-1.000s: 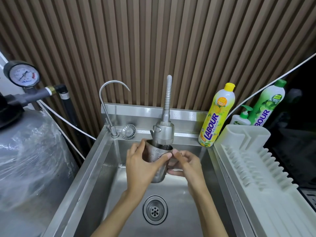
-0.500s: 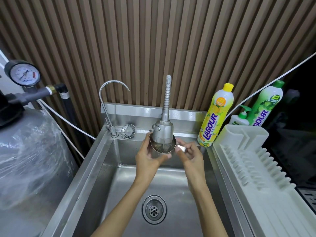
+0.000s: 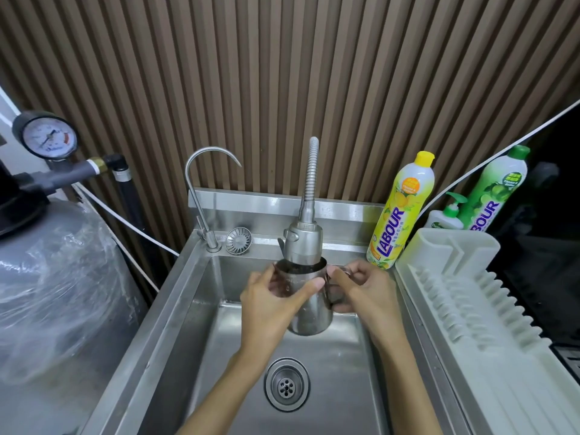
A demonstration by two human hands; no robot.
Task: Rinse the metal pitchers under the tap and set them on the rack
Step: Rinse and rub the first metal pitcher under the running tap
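A steel pitcher (image 3: 310, 312) is held upright over the sink basin (image 3: 332, 350), its mouth right under the spray head of the flexible tap (image 3: 303, 243). My left hand (image 3: 270, 306) wraps the pitcher's left side, thumb across its front. My right hand (image 3: 361, 290) grips the handle on the pitcher's right side. The white dish rack (image 3: 477, 315) stands to the right of the sink with nothing on it. Whether water is running I cannot tell.
A thin gooseneck tap (image 3: 201, 196) and a loose strainer (image 3: 238, 240) sit at the sink's back left. Yellow (image 3: 401, 211) and green (image 3: 496, 189) detergent bottles and a pump bottle (image 3: 447, 216) stand behind the rack. A wrapped tank (image 3: 56, 277) with a pressure gauge (image 3: 47, 136) fills the left.
The pitcher was raised close up around the spray head half a second ago; it has now come down again, with more of its body showing below my hands.
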